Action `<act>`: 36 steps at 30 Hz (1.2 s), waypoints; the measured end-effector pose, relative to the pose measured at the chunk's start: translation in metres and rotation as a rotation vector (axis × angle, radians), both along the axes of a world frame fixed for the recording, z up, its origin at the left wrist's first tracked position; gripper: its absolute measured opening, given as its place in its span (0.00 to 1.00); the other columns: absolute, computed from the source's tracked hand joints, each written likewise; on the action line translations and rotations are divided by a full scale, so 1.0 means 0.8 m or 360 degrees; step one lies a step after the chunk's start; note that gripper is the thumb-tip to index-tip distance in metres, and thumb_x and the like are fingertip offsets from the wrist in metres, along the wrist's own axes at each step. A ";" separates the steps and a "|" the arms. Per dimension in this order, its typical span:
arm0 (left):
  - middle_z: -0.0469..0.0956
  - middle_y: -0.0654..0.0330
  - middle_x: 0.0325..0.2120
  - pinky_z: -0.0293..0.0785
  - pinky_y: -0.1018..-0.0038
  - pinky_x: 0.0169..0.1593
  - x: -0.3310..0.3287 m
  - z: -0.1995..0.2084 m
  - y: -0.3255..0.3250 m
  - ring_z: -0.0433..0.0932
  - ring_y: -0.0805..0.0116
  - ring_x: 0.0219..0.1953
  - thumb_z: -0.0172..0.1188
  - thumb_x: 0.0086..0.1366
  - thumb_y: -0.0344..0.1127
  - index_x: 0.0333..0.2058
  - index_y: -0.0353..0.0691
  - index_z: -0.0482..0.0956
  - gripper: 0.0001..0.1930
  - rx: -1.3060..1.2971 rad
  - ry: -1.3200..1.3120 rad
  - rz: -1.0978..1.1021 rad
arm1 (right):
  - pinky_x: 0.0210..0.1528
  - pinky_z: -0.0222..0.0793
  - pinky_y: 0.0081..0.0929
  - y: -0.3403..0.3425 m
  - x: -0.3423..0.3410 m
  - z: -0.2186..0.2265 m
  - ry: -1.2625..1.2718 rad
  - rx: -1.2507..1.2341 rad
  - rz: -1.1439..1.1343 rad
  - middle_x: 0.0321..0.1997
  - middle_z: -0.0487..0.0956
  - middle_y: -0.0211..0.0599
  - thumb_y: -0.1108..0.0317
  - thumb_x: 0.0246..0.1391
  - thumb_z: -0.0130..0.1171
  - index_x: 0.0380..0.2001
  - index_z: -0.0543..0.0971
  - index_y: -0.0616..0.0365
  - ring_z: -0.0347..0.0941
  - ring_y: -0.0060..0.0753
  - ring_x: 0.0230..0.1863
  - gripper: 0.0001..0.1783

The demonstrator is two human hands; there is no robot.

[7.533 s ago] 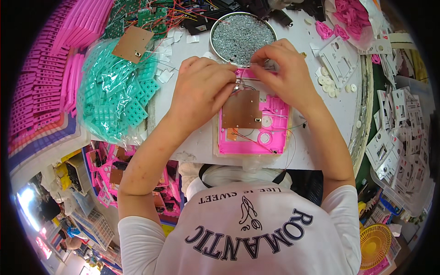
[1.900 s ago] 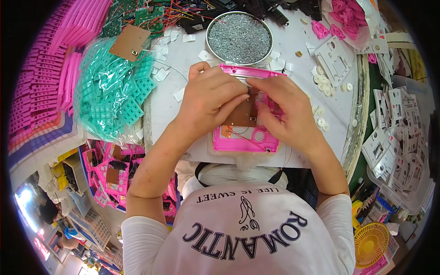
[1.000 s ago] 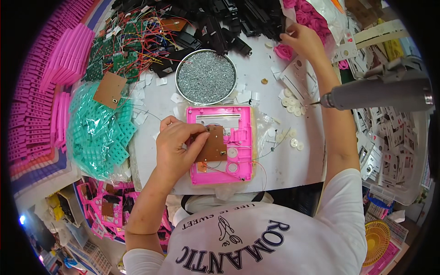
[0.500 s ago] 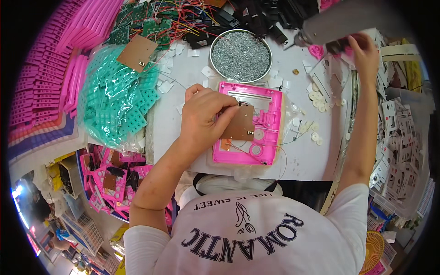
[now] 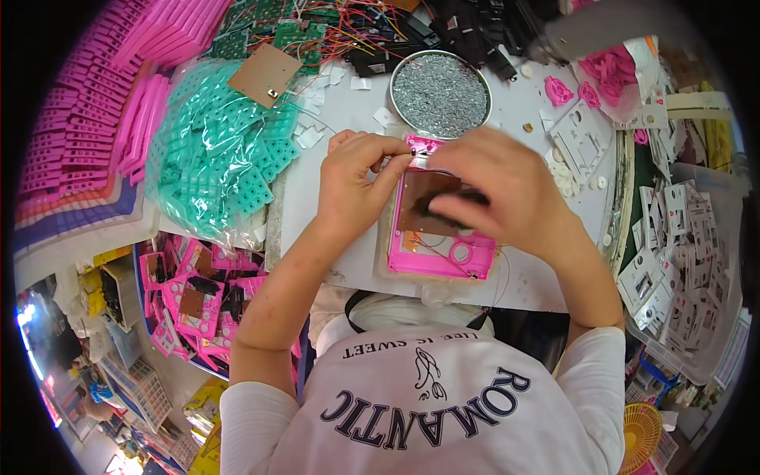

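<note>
A pink plastic casing (image 5: 423, 264) lies open on the white table in front of me, with a brown circuit board (image 5: 412, 207) and thin wires inside it. My left hand (image 5: 356, 180) is at the casing's upper left, thumb and forefinger pinched over its edge by a small dark part; what they grip is too small to name. My right hand (image 5: 511, 190) is over the casing's right side, smeared by motion. Something dark shows under its fingers, above the board; I cannot tell whether it is held.
A round tin of screws (image 5: 441, 93) stands just beyond the casing. Left are a bag of turquoise pieces (image 5: 214, 158), another brown board (image 5: 265, 75) and stacked pink casings (image 5: 71, 134). Pink rings (image 5: 558, 91) and white panels (image 5: 582, 142) lie right. A grey tool (image 5: 609, 28) hangs above.
My right hand has swung from the pink pieces at the far right to above the casing. The left hand keeps its pinch at the casing's upper edge. The view has shifted slightly.
</note>
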State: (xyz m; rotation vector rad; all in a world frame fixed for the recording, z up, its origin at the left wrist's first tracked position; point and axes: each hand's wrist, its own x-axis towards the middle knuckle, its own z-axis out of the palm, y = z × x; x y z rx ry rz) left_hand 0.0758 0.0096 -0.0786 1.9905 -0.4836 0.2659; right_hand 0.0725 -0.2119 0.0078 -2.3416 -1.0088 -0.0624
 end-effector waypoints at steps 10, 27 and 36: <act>0.82 0.65 0.27 0.63 0.68 0.45 0.004 0.001 0.003 0.77 0.65 0.30 0.70 0.57 0.31 0.33 0.46 0.82 0.06 0.0193 -0.0306 -0.0234 | 0.57 0.67 0.40 0.001 -0.002 -0.026 0.0105 0.0084 -0.0152 0.55 0.75 0.44 0.56 0.45 0.73 0.59 0.77 0.56 0.65 0.48 0.54 0.36; 0.82 0.66 0.27 0.65 0.69 0.46 0.007 0.016 0.007 0.75 0.67 0.27 0.69 0.58 0.31 0.33 0.44 0.83 0.04 0.0166 0.0044 -0.0290 | 0.37 0.71 0.32 -0.036 -0.021 -0.022 0.0183 -0.0434 -0.0620 0.34 0.79 0.42 0.61 0.55 0.69 0.50 0.80 0.58 0.74 0.40 0.31 0.21; 0.81 0.62 0.28 0.68 0.66 0.47 0.027 0.044 -0.002 0.77 0.61 0.32 0.69 0.56 0.29 0.33 0.42 0.82 0.06 0.0490 -0.0183 -0.0668 | 0.51 0.73 0.40 -0.043 -0.037 -0.048 -0.0022 0.0010 -0.0272 0.47 0.79 0.38 0.66 0.39 0.74 0.45 0.81 0.56 0.71 0.48 0.49 0.25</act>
